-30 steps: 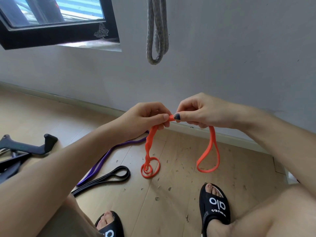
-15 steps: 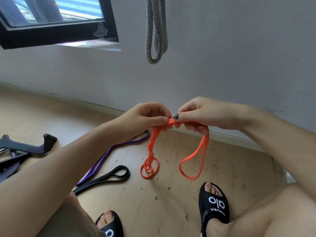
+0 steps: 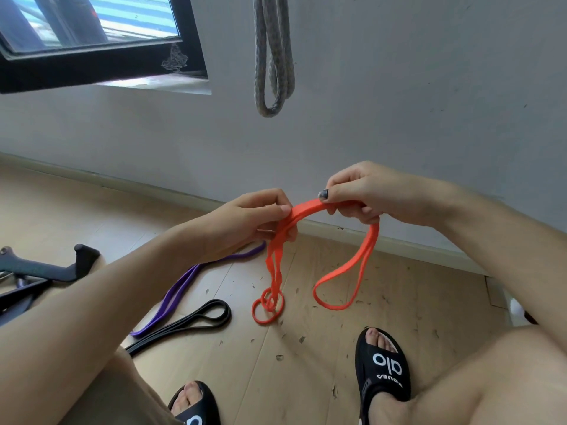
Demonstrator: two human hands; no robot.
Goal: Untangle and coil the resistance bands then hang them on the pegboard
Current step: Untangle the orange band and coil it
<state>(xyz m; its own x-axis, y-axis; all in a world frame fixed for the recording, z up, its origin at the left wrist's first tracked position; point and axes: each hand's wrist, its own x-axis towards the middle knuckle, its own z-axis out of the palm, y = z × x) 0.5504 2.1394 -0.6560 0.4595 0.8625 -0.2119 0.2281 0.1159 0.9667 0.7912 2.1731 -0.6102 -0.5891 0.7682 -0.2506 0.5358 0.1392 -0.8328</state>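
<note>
Between my two hands I am holding the orange resistance band (image 3: 310, 208) above the wooden floor (image 3: 306, 363), close to the grey wall (image 3: 399, 102). My left hand (image 3: 245, 220) is pinching a bunch of its strands, thumb and fingers curled round them, and from that grip a twisted length is hanging down and ending in small tangled loops just over the floor. My right hand (image 3: 362, 194) is gripping the same band a little to the right, fingers wrapped over it, with a short arch of band bridging the gap between the hands. From the right hand a wide open loop is drooping down. On the floor to my left a purple resistance band (image 3: 181, 289) and a black resistance band (image 3: 196, 320) are lying side by side. Against the wall above, a grey band (image 3: 273, 62) is hanging in a loop. I am wearing black sandals (image 3: 383, 369), and dark metal gear (image 3: 46, 266) is lying at the far left, below the window (image 3: 92, 35).
</note>
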